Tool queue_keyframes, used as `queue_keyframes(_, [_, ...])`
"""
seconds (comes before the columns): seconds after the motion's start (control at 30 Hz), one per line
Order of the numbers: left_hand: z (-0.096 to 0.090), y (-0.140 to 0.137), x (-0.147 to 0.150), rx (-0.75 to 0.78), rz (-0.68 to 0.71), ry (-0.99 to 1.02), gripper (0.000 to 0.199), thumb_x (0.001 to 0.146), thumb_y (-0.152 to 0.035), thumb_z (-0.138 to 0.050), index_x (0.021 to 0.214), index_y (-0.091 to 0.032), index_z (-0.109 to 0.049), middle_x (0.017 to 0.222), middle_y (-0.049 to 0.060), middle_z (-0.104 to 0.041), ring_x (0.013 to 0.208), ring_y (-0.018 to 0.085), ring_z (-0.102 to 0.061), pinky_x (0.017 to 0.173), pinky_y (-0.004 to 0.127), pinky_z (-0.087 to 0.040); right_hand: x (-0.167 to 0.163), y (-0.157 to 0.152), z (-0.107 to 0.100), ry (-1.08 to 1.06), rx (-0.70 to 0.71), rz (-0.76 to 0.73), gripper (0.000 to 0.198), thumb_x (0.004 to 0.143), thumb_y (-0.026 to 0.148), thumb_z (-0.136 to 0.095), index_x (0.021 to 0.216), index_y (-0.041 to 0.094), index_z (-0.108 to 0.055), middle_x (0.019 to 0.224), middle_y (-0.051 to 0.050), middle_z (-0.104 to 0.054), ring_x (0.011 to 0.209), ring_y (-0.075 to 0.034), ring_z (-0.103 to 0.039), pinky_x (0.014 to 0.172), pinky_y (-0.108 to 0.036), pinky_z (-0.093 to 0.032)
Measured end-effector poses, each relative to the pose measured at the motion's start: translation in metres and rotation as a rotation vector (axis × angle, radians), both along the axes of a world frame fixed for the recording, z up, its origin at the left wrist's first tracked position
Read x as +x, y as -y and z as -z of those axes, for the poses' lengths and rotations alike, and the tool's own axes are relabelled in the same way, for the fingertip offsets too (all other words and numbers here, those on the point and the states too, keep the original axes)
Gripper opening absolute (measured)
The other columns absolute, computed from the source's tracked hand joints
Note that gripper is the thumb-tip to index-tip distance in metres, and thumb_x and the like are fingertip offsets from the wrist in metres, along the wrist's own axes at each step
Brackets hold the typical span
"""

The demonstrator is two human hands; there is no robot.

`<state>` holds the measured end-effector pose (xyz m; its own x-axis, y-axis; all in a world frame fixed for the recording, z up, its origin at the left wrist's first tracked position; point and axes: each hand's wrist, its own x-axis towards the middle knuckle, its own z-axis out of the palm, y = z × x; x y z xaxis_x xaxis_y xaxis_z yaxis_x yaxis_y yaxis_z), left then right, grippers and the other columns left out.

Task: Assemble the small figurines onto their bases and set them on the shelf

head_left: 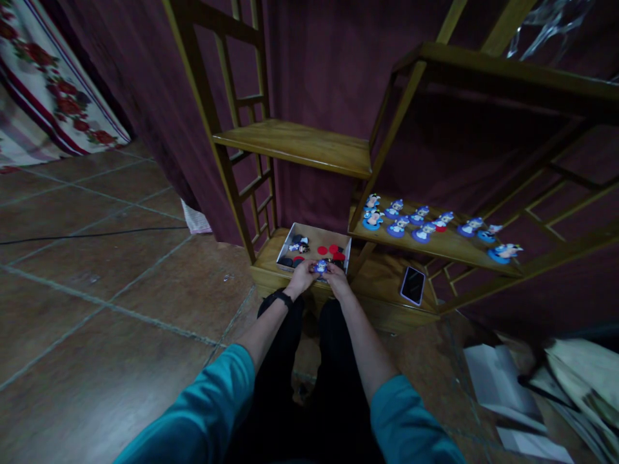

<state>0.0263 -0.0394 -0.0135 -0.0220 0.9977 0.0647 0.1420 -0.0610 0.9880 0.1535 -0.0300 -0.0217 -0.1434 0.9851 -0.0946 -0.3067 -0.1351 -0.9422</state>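
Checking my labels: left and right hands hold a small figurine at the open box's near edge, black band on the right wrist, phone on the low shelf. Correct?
Not quite: the head view shows the black band on the left wrist. The rest stands: left hand and right hand hold a small figurine at the near edge of the open box, phone on the low shelf.

Over on the wooden display rack (pixel 290 143), small round-based figurines (pixel 398 226) crowd the right-hand shelf (pixel 457 249), while the bottom ledge (pixel 380 283) carries a shallow open box (pixel 319 233) and a smartphone (pixel 412 285).
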Motion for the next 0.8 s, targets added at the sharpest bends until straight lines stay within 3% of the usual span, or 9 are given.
queue_keyframes(0.3, [-0.012,0.01,-0.001,0.156,0.028,-0.466,0.033,0.069,-0.014,-0.062,0.102,-0.015,-0.059,0.09,0.006,-0.064,0.082,0.017,-0.06,0.081,0.032,-0.046,0.002,-0.001,0.003,-0.006,0.005,-0.005,0.035,0.05,0.01,-0.061,0.083,0.02,-0.064,0.083,0.001,-0.069,0.082,-0.017,-0.062,0.084,-0.032,-0.043])
queue_keyframes(0.8, [-0.026,0.028,0.004,0.305,0.094,-0.713,0.035,0.079,-0.01,-0.047,0.113,-0.018,-0.047,0.109,0.01,-0.053,0.103,0.021,-0.053,0.091,0.034,-0.042,0.007,0.005,-0.008,-0.049,0.009,0.002,0.038,0.049,0.009,-0.065,0.085,0.021,-0.064,0.085,0.001,-0.068,0.082,-0.015,-0.06,0.085,-0.031,-0.043])
